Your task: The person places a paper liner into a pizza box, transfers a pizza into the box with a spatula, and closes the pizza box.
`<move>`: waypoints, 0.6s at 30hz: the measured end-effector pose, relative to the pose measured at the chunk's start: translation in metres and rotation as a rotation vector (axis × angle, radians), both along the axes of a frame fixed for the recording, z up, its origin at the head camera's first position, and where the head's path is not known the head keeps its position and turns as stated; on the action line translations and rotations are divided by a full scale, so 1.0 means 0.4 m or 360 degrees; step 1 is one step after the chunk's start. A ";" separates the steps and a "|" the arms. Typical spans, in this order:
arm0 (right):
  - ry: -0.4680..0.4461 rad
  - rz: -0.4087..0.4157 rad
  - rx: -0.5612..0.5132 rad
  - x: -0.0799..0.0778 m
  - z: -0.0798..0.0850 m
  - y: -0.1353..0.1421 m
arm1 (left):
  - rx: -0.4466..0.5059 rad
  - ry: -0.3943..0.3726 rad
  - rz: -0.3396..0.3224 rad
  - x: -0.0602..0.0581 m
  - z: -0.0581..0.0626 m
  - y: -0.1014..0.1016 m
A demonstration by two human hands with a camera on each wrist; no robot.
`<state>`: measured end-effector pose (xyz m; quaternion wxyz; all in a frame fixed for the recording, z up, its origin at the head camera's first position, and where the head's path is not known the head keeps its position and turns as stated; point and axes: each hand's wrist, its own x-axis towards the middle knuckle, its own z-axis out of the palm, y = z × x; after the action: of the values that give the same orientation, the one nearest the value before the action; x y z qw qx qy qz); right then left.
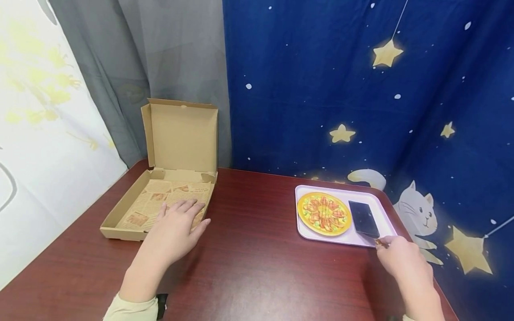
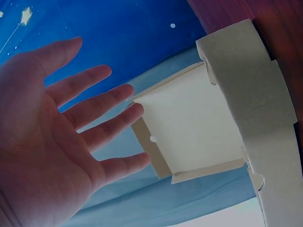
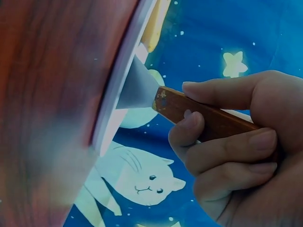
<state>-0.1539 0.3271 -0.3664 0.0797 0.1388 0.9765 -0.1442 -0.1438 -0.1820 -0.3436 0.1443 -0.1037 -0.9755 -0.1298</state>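
Note:
My right hand [image 1: 405, 256] grips the wooden handle [image 3: 203, 113] of a spatula, thumb along one side and fingers curled round it. The spatula's wide dark blade [image 1: 363, 218] lies over the right part of a pale lilac tray [image 1: 385, 214]. Just left of the blade, on the same tray, is a round pizza [image 1: 324, 214] with an orange rim and red and green topping. My left hand [image 1: 176, 229] hovers by the front right of an opened cardboard pizza box [image 1: 180, 138], fingers spread and holding nothing. The left wrist view shows its bare palm beside the box.
Printed brown paper [image 1: 160, 196] lines the box, whose lid stands upright at the back. Both box and tray rest on a dark red wooden table [image 1: 257, 267]. A blue star-patterned curtain [image 1: 301, 89] and a grey curtain [image 1: 180, 53] hang behind it.

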 end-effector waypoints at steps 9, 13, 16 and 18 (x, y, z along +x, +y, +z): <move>0.0031 0.0003 0.0032 0.006 0.017 0.003 | 0.0008 -0.0001 -0.0017 -0.005 0.002 0.000; 0.0076 0.0008 0.0078 0.014 0.045 -0.004 | 0.0009 -0.0008 -0.0015 -0.005 0.003 -0.002; 0.0091 -0.0009 0.0081 0.023 0.073 -0.014 | 0.0015 -0.0013 -0.0015 -0.005 0.004 -0.003; 0.0098 -0.0014 0.0074 0.029 0.088 -0.019 | 0.0017 -0.0011 -0.0016 -0.005 0.005 -0.003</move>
<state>-0.1422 0.3195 -0.3313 0.0458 0.1403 0.9810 -0.1260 -0.1456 -0.1831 -0.3417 0.1408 -0.1073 -0.9748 -0.1360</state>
